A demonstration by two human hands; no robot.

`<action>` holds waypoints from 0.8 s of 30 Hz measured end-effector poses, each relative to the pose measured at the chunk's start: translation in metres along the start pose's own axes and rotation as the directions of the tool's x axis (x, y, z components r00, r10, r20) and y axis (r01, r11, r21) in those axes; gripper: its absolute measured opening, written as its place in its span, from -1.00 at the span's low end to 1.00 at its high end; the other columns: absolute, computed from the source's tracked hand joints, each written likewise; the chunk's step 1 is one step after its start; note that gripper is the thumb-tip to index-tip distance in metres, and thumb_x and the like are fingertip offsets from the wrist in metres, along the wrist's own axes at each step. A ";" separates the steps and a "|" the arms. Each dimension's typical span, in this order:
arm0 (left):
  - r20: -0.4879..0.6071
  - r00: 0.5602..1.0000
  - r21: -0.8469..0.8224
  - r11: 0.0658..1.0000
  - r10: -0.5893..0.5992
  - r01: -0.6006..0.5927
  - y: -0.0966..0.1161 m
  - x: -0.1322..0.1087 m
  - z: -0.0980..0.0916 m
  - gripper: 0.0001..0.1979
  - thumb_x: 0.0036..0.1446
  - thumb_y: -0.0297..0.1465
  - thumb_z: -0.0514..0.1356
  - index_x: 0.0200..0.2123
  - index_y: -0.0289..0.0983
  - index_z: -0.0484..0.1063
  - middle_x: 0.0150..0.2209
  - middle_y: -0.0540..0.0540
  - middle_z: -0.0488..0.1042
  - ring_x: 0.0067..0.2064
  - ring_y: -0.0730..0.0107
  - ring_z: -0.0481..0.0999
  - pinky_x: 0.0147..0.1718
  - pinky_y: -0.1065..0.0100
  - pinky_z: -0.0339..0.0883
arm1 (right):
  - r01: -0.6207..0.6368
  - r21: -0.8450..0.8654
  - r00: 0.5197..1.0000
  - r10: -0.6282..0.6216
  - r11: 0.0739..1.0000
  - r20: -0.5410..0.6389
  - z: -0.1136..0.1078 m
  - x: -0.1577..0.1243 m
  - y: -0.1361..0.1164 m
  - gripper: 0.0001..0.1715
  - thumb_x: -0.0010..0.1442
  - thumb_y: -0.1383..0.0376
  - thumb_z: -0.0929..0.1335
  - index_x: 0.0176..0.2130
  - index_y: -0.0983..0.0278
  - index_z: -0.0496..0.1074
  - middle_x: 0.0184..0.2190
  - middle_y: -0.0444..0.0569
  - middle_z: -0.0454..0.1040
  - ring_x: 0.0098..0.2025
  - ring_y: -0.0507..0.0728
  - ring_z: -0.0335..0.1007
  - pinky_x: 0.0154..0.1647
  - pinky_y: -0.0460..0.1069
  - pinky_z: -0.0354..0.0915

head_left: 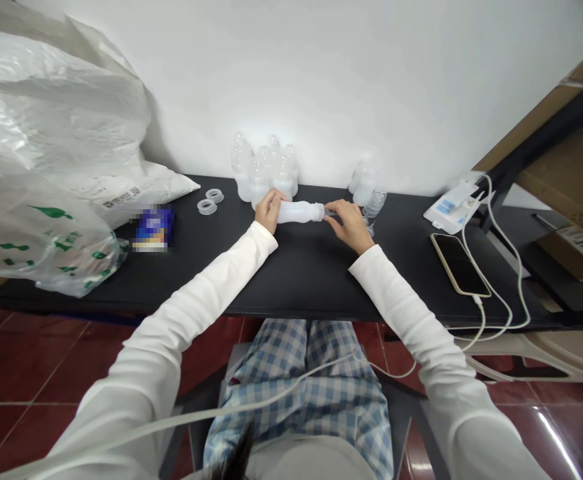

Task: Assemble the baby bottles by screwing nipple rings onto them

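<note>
My left hand (270,209) is wrapped around the base of a translucent white baby bottle (299,212), which lies sideways above the table with its neck to the right. At that neck, the fingertips of my right hand (349,223) pinch a small clear piece (330,213) that looks like a nipple; the fingers partly hide it. Behind my left hand stand several baby bottles (264,167) with clear domed tops. Just beyond my right hand are more translucent bottles (363,181), a clear cup-like part (375,203) and small clear pieces partly covered by the hand.
Two translucent rings (207,207) lie on the black table (306,280) at the left, near a blue packet (154,228) and large plastic bags (56,127). To the right are a phone (460,265) on a white cable and a white power strip (452,207). A white wall rises behind.
</note>
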State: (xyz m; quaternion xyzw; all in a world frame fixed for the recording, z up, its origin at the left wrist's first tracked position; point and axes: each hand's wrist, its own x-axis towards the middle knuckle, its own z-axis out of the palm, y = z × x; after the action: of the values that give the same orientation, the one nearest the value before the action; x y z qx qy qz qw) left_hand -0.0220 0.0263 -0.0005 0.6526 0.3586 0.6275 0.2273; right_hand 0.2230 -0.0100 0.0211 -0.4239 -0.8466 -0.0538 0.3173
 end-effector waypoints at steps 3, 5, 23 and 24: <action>0.018 1.000 0.006 1.000 -0.009 0.009 0.000 0.000 -0.001 -0.39 0.26 0.18 -0.03 -0.43 -0.22 0.42 -0.39 -0.09 0.50 -0.29 0.26 0.52 -0.19 0.24 0.41 | -0.019 0.024 1.000 0.020 1.000 -0.018 0.001 -0.001 -0.001 -0.71 0.42 0.17 0.22 0.03 0.19 0.41 -0.10 0.09 0.52 -0.08 0.27 0.41 -0.06 0.14 0.23; 0.020 0.999 -0.006 0.999 -0.034 0.034 0.000 0.000 -0.001 -0.40 0.25 0.18 -0.02 -0.43 -0.21 0.42 -0.39 -0.09 0.50 -0.28 0.25 0.52 -0.20 0.24 0.41 | -0.030 0.049 0.999 0.032 0.998 -0.040 0.002 -0.001 -0.002 -0.72 0.43 0.16 0.22 0.02 0.16 0.41 -0.10 0.08 0.52 -0.07 0.27 0.41 -0.07 0.14 0.25; 0.077 0.973 -0.124 0.966 -0.217 0.225 0.006 0.001 0.000 -0.32 0.11 0.30 0.05 -0.43 -0.23 0.42 -0.52 -0.06 0.38 -0.57 0.39 0.38 -0.70 0.35 0.18 | -0.051 0.047 0.999 0.052 0.998 -0.006 0.005 -0.001 -0.003 -0.56 0.44 -0.02 0.18 0.00 0.18 0.43 -0.17 0.06 0.50 -0.14 0.23 0.41 -0.09 0.13 0.23; 0.078 0.976 -0.114 0.971 -0.201 0.209 0.006 0.000 0.000 -0.34 0.13 0.28 0.05 -0.44 -0.23 0.42 -0.51 -0.06 0.39 -0.54 0.37 0.41 -0.66 0.34 0.23 | -0.052 0.047 0.999 0.052 0.998 0.004 0.006 -0.001 -0.003 -0.53 0.45 -0.03 0.14 -0.06 0.18 0.45 -0.18 0.06 0.50 -0.14 0.23 0.40 -0.09 0.13 0.22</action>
State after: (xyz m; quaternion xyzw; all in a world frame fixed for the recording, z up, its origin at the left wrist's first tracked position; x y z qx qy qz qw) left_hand -0.0209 0.0225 0.0043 0.6173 0.3777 0.5994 0.3420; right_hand 0.2186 -0.0101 0.0165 -0.4383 -0.8367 -0.0250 0.3276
